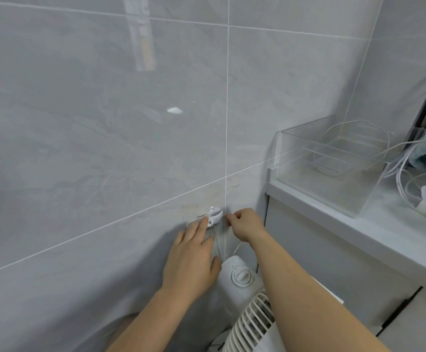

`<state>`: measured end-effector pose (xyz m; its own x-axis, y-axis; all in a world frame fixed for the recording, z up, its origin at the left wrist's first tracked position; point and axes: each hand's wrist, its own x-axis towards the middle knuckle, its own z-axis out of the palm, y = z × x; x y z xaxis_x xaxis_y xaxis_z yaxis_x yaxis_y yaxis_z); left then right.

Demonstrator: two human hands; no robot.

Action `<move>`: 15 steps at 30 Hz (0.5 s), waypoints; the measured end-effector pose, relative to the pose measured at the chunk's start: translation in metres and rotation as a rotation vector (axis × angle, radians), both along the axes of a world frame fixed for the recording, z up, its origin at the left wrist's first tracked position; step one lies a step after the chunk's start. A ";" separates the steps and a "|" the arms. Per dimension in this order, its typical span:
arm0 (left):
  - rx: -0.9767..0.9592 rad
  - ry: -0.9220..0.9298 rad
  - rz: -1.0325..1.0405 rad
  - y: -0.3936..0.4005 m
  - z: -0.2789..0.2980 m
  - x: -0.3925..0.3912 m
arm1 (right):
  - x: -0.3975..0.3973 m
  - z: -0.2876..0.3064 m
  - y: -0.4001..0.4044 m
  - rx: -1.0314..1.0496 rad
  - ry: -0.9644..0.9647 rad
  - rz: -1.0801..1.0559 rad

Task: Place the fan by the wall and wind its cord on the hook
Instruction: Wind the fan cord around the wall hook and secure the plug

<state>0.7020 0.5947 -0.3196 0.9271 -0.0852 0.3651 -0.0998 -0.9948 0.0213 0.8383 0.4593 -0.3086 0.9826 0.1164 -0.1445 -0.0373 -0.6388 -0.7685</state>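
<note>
Two bare hands, the left hand (192, 260) and the right hand (245, 223), work at one white hook (215, 215) on the tiled wall, fixed just beyond and between their fingertips. One white fan (247, 301) stands directly below the hands, showing one dial (242, 276). One thin cord (236, 248) hangs under the right hand. Up to the right of that hand sits one clear bin (334, 163), with several loose white cables (405, 171) beside it, too tangled to count.

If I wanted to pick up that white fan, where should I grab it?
Probably the rounded top of the fan, around the knob, reaching down from above. It stands upright close to the wall, so the top faces you, while the ribbed grille below looks too thin to squeeze. Right now both the left hand and right hand are at the hook.
</note>
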 end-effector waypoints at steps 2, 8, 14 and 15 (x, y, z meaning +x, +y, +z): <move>-0.001 -0.012 0.005 -0.001 0.002 0.001 | 0.002 0.002 0.000 0.075 0.013 0.002; -0.016 -0.012 0.028 0.003 0.005 0.002 | -0.003 0.011 0.004 0.264 0.018 0.007; -0.035 -0.037 0.050 0.005 0.000 0.003 | -0.008 0.015 0.006 0.285 -0.062 0.074; -0.041 -0.051 0.046 0.005 0.000 0.003 | -0.009 0.015 0.008 0.236 -0.119 0.093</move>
<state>0.7050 0.5993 -0.3193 0.9096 -0.0269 0.4147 -0.0559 -0.9967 0.0580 0.8292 0.4674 -0.2937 0.9745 0.2241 0.0128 0.1123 -0.4376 -0.8921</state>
